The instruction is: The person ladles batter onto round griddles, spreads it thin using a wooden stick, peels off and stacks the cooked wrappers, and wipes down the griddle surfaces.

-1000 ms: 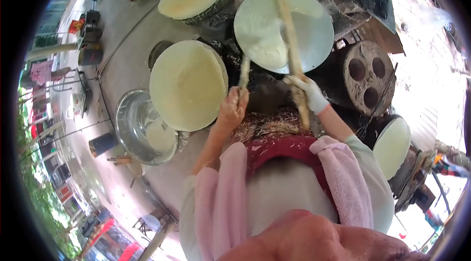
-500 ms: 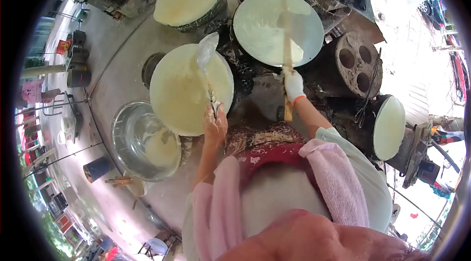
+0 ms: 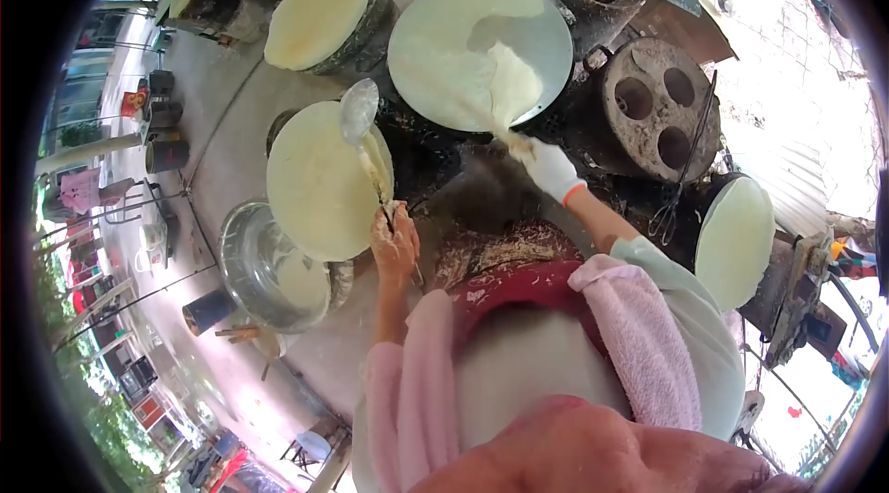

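My left hand (image 3: 395, 238) is bare and smeared with batter. Its fingers wrap the handle of a metal ladle (image 3: 359, 113), whose bowl hangs over the upper edge of a round griddle covered by a pale crepe (image 3: 324, 183). My right hand (image 3: 548, 169), in a white glove with an orange cuff, grips a wooden spreader (image 3: 506, 135) at the near edge of a second griddle (image 3: 553, 58). The spreader's far part is blurred. A thick patch of batter (image 3: 515, 87) lies there, with a thin layer to its left and bare grey metal around it.
A large metal basin (image 3: 239, 262) with pale batter stands at the left. More griddles with crepes stand at the upper left (image 3: 319, 16) and right (image 3: 738, 243). A stove with three holes (image 3: 659, 109) and a wire tool (image 3: 663, 220) are on the right.
My right hand has swung the spreader from pointing straight away to slanting left, and the batter layer has spread left. The ladle has moved slightly left. The view has shifted.
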Demonstrator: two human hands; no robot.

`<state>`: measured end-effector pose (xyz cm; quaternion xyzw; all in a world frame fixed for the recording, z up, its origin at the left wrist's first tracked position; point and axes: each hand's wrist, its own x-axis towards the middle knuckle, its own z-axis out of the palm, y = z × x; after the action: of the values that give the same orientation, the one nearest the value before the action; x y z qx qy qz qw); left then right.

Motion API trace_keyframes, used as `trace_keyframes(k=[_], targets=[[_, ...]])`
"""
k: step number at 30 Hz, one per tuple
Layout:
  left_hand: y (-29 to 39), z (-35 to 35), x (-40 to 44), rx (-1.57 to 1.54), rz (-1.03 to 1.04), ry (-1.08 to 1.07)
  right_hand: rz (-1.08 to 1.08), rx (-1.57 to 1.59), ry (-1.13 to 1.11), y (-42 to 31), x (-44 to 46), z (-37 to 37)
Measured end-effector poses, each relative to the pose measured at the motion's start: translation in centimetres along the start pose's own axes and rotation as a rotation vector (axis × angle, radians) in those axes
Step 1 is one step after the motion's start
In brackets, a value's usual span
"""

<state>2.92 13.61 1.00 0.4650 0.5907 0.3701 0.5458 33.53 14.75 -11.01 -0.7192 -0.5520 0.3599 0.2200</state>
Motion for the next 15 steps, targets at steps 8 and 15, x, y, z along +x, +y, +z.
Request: trace_keyframes(k=[8,15], targets=[[2.3,4.8,-1.1,0.037,-0.046,0.057,0.174,0.004,0.168,7.0,5.7,-6.0],[1.6,6.0,-0.1,0.025,-0.075,0.073,0.144,-0.108,0.089,8.2,0.7,-6.2]])
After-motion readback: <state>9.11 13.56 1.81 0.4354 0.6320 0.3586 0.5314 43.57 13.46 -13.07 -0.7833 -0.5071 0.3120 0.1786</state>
